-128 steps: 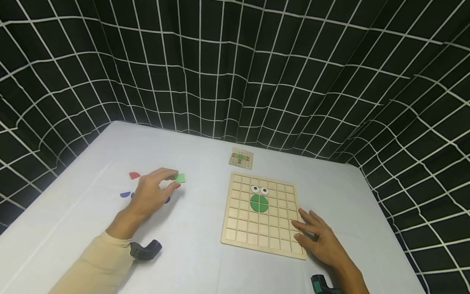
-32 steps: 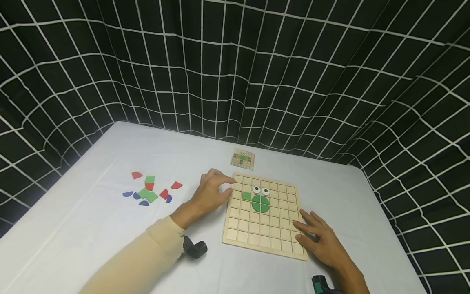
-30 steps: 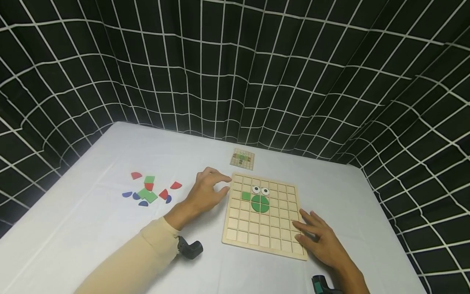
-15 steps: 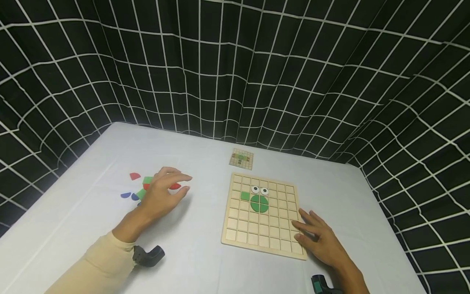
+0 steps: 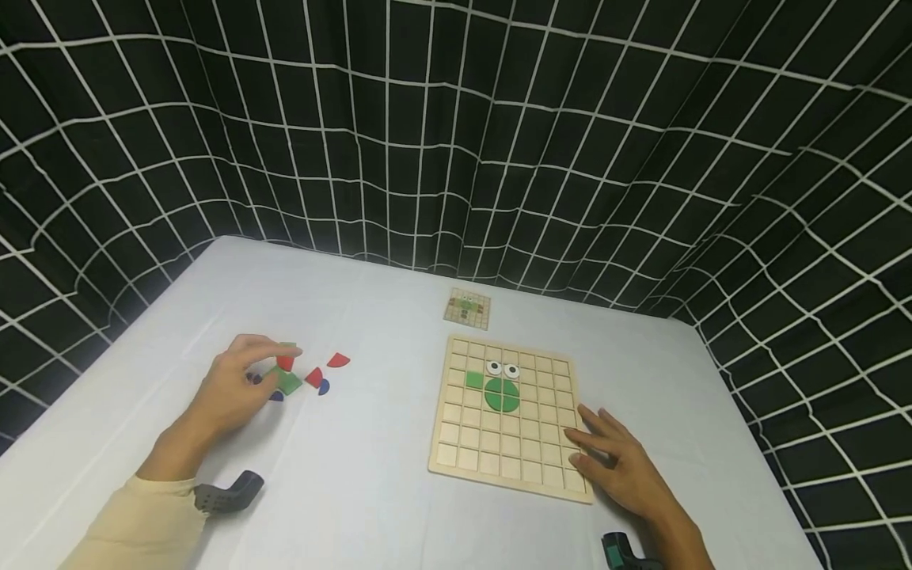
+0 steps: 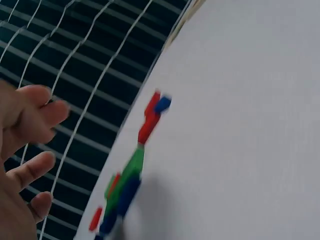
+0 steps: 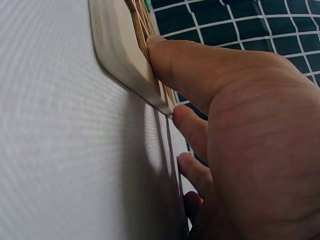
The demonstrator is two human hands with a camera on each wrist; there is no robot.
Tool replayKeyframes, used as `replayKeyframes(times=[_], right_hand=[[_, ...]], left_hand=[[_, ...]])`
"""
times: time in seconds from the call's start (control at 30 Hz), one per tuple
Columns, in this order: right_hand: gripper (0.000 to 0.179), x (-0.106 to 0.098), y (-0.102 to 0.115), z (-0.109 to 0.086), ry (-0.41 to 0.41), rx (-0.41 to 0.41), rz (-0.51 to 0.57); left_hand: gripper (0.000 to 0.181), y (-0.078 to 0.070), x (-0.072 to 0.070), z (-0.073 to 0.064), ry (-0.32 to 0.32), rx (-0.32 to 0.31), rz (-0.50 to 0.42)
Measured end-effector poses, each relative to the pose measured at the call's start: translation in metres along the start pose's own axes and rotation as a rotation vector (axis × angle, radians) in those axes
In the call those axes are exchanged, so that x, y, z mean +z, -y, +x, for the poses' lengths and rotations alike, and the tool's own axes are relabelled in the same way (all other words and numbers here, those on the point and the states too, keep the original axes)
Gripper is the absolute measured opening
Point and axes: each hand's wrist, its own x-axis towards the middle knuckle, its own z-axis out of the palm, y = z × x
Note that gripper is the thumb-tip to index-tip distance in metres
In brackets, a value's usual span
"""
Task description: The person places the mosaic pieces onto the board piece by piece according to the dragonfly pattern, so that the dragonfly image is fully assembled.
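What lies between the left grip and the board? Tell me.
Head view: green pieces, red pieces and blue pieces, then bare cloth up to the board.

Blue pieces [image 5: 276, 396] partly out of sight behind the left hand [image 5: 231, 388]

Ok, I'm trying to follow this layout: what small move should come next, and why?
Likely close the left hand on a loose green piece near its thumb: its fingertips are parted and look empty, and the board has a green square on just one side of the green circle.
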Motion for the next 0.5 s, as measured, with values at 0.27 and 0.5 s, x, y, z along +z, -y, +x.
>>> replayKeyframes(times=[0.27,0.5], right_hand=[[0.035,0.001,0.001,-0.001,0.0,0.014,-0.002],[0.036,0.0,0.001,0.001,0.0,0.0,-0.004]], left_hand=[[0.04,0.014,0.004,-0.007,0.152,-0.112,0.088],[0.037,0.022,0.015,-0.008,0.093,-0.06,0.139]])
